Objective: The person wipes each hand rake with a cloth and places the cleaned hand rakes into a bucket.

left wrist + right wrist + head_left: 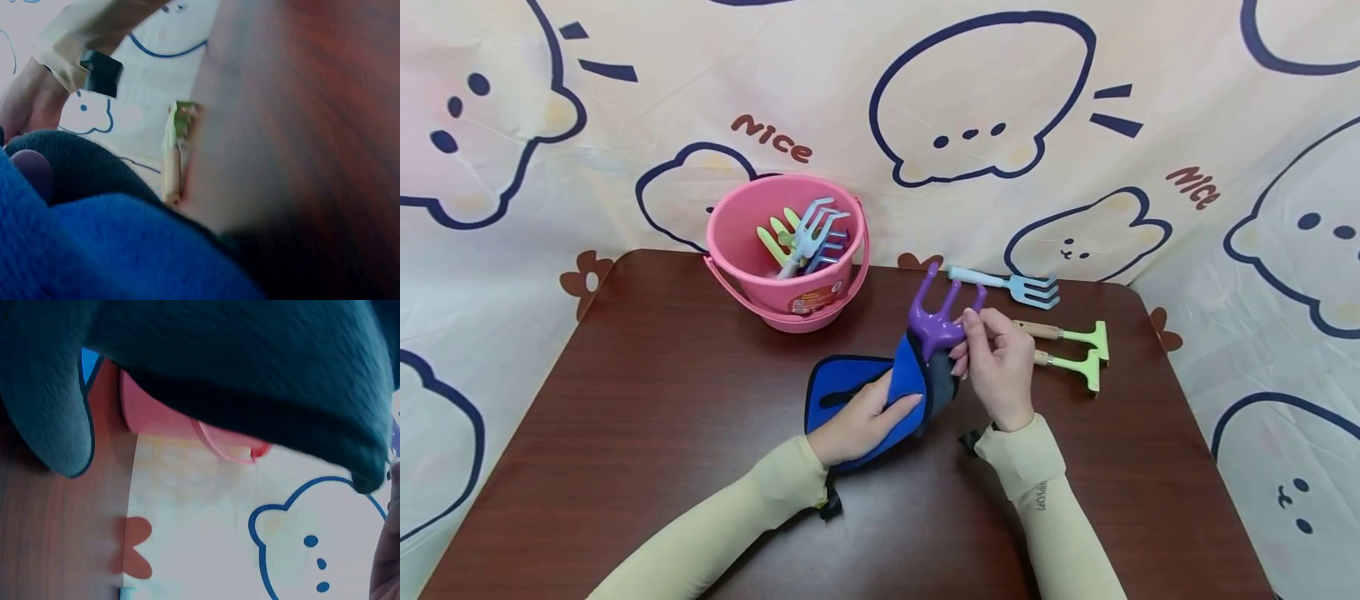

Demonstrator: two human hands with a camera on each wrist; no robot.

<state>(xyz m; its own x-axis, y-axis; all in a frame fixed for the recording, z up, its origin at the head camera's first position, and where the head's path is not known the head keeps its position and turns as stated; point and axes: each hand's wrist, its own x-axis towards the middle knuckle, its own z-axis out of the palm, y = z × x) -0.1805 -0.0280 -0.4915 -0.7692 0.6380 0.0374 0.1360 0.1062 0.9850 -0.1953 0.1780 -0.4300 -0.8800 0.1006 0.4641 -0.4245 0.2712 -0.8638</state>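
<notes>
Head view: gripping the blue pouch (908,379) with the left hand (860,425), thumb on top, and pinching the purple fork (936,326) at the pouch's mouth with the right hand (1004,367), with broad table (625,433) running to the left edge but tighter room rightward beside two green rakes (1042,331) and back toward the pink bucket (767,292) and light blue fork (1022,292). Cannot make out the purple fork's handle inside the pouch, the left fingertips beneath or the right hand's exact contact. In right wrist view, seeing little past the pouch, with the right hand cut to a sliver.
</notes>
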